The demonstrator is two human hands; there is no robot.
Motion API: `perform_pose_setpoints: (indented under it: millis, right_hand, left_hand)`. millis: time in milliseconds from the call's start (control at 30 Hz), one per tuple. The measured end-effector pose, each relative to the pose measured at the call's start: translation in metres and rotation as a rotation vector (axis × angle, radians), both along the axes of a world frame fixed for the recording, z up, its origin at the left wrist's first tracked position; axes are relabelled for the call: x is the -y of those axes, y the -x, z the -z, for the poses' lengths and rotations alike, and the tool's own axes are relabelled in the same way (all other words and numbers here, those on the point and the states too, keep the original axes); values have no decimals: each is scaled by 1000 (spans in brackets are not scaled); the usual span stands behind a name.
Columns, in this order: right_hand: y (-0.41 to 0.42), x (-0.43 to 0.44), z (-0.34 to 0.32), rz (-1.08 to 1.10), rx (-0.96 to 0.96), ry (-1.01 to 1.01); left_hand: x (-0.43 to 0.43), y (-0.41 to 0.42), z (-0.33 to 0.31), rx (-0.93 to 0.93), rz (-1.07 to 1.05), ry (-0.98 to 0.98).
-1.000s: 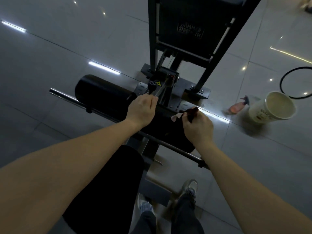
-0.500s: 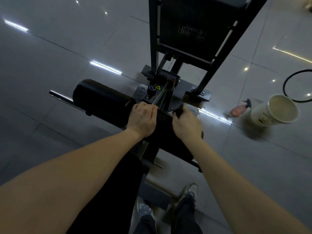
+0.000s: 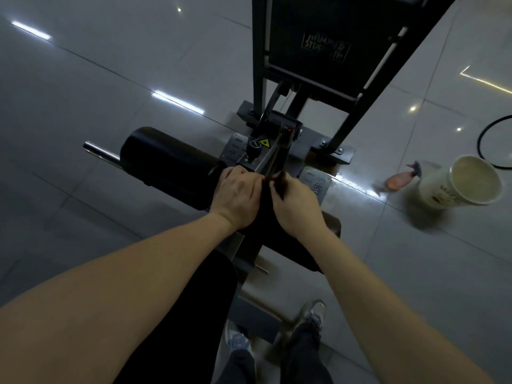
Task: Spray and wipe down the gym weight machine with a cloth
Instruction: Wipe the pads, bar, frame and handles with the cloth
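Nearest, the hands meet at the middle of the black padded roller (image 3: 166, 164). The left hand (image 3: 238, 198) curls over its top, and the right hand (image 3: 297, 207) grips a dark cloth (image 3: 278, 185) against it. Within the last second the right hand slid inward from the pad's right half, so that stretch looks wiped. Beyond rises the dark steel weight machine frame (image 3: 318, 29). A pink spray bottle (image 3: 399, 181) and a cream bucket (image 3: 443, 194) sit on the glossy grey tiled floor (image 3: 110, 79).

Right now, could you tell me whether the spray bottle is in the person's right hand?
No, the spray bottle lies on the floor beside the white bucket.
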State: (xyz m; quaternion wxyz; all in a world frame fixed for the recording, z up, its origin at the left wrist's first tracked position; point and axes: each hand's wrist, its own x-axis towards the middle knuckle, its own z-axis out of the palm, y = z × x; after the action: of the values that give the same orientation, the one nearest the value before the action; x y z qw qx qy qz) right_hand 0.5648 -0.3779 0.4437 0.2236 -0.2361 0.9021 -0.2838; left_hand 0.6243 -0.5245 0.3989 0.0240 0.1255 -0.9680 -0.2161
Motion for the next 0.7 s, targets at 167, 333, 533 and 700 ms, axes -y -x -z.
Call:
perform_pose_setpoints:
  millis: [167, 333, 533, 700]
  right_hand:
    - [-47, -100, -12, -37, -337, -29]
    - [16, -32, 2, 316, 45, -176]
    - [-13, 55, -6, 156, 134, 103]
    - [-25, -59, -15, -32, -198, -20]
  left_hand:
    - [-2, -1, -2, 14, -17, -16]
    - [-2, 0, -5, -13, -48, -54]
    - [0, -8, -6, 15, 5, -4]
    - [-4, -3, -8, -56, -43, -64]
